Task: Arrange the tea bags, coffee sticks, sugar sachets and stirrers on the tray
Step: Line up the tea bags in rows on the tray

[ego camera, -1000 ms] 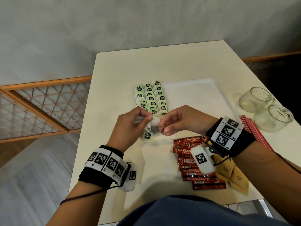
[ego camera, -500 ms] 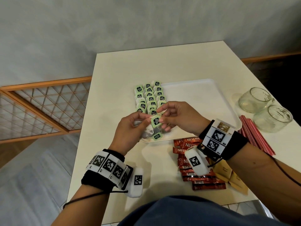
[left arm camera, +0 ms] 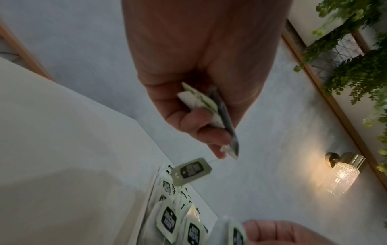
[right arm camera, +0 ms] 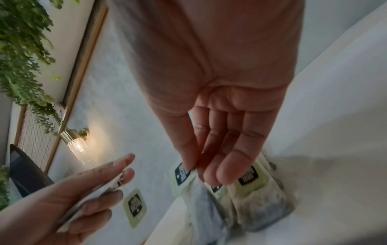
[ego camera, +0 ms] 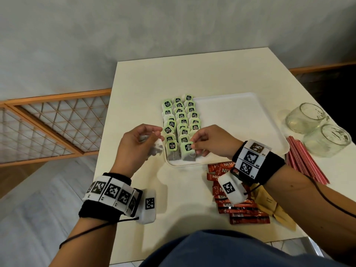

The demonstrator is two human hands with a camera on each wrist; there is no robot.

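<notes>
Rows of green-tagged tea bags (ego camera: 181,120) fill the left side of the white tray (ego camera: 240,112). Just left of the tray's near corner, my left hand (ego camera: 155,134) grips a small bundle of tea bags (ego camera: 156,149). In the left wrist view the bundle (left arm camera: 209,107) sits between thumb and fingers, and one tag (left arm camera: 191,170) dangles on its string. My right hand (ego camera: 193,145) pinches the green tag of a tea bag (ego camera: 187,152) lying at the near end of the middle row. The right wrist view shows that tag (right arm camera: 182,172) between thumb and fingertip.
Red coffee sticks (ego camera: 240,209) and brown sugar sachets (ego camera: 273,207) lie near the table's front edge, under my right wrist. Red stirrers (ego camera: 304,162) lie right of the tray beside two glass jars (ego camera: 306,117) (ego camera: 327,139). The tray's right part is bare.
Both hands held one tea bag over the tray's near edge. My right hand has since carried it onto the near end of a row, and my left hand drew left with the bundle.
</notes>
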